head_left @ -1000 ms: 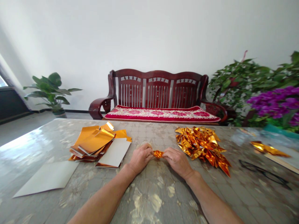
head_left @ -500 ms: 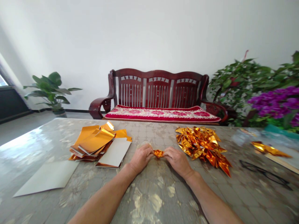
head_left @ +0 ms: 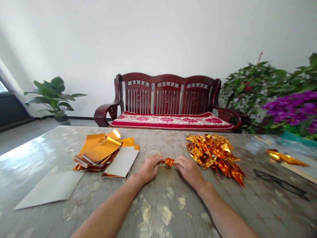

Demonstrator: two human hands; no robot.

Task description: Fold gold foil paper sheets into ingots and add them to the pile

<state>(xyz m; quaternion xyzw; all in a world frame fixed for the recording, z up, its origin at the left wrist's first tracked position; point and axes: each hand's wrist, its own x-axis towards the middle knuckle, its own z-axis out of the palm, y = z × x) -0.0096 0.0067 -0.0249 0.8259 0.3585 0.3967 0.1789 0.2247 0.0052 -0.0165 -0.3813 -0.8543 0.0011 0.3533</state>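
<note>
Between my two hands is a small piece of folded gold foil paper (head_left: 169, 161), its shiny middle showing and its ends hidden by fingers. My left hand (head_left: 150, 168) pinches the left end, and my right hand (head_left: 188, 170) pinches the right end. Left of my hands lies a loose stack of gold foil paper sheets (head_left: 99, 148), with a pale sheet, back side up, (head_left: 123, 161) on its near edge. To the right is a heap of folded gold foil pieces (head_left: 213, 152), crumpled and pointed.
A single pale sheet (head_left: 51, 190) lies at the table's left. On the right are black glasses (head_left: 281, 183), another folded foil piece (head_left: 286, 157) and clear plastic (head_left: 260, 144). Beyond the table (head_left: 158, 198) stands a wooden bench (head_left: 165, 96), with plants on both sides.
My left fingers have shifted slightly right and the foil piece's visible middle has moved a little up and right. Both hands still pinch it; the sheets and heap stay put.
</note>
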